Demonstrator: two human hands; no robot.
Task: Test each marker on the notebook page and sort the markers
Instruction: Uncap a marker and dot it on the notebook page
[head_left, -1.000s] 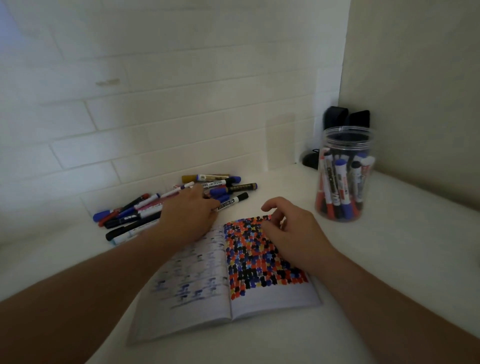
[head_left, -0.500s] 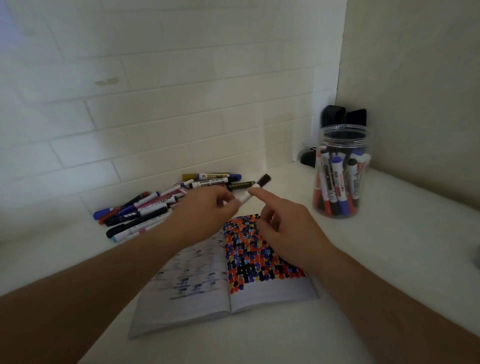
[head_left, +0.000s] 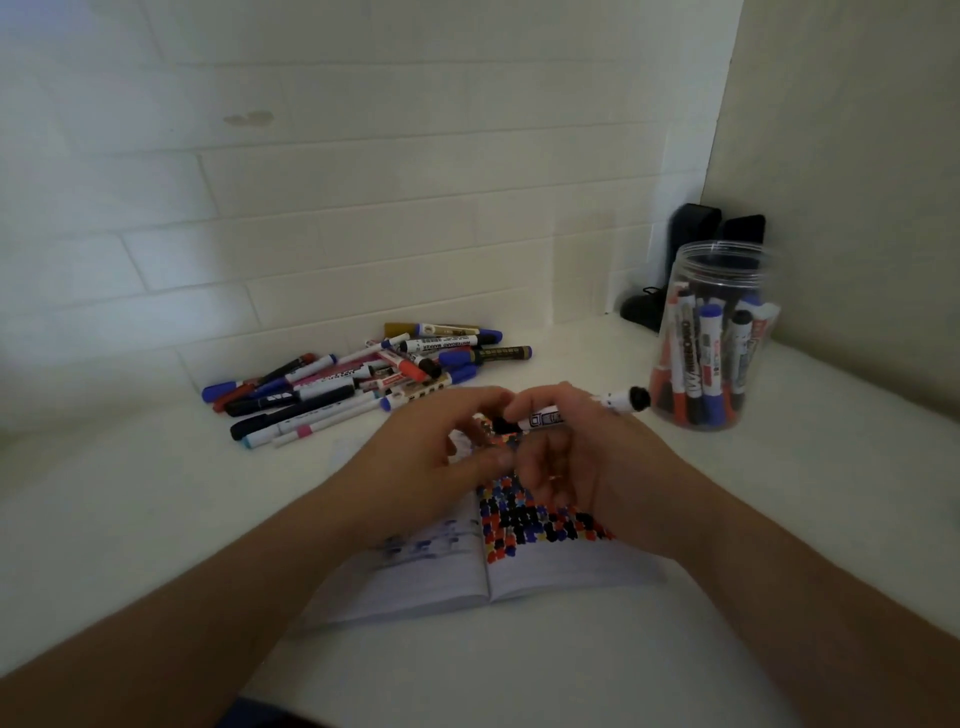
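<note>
— While both hands hover over the open notebook (head_left: 519, 582), what does each one hold?

— The right hand (head_left: 587, 467) grips a white marker (head_left: 545, 417) by its barrel, fingers curled round it; the marker lies nearly level, its black end (head_left: 638, 399) pointing toward the jar (head_left: 719, 332). The left hand (head_left: 431, 457) meets it at the other, dark end, fingertips pinched there, though motion blur hides whether they close on the cap or only touch it.

— And where does the notebook lie?

— Flat on the white table (head_left: 519, 675), near its front edge, mostly under the hands. Its right page is covered with red, blue and black blots; the left page carries fainter blue marks.

— What about the other markers?

— A loose pile of markers (head_left: 353, 384) lies toward the table's back edge, against the tiled wall (head_left: 311, 208), left of the hands. The clear jar stands toward the back right corner with several markers upright inside. Behind it, in the corner itself, sit dark objects (head_left: 696, 223) too dim to tell.
</note>
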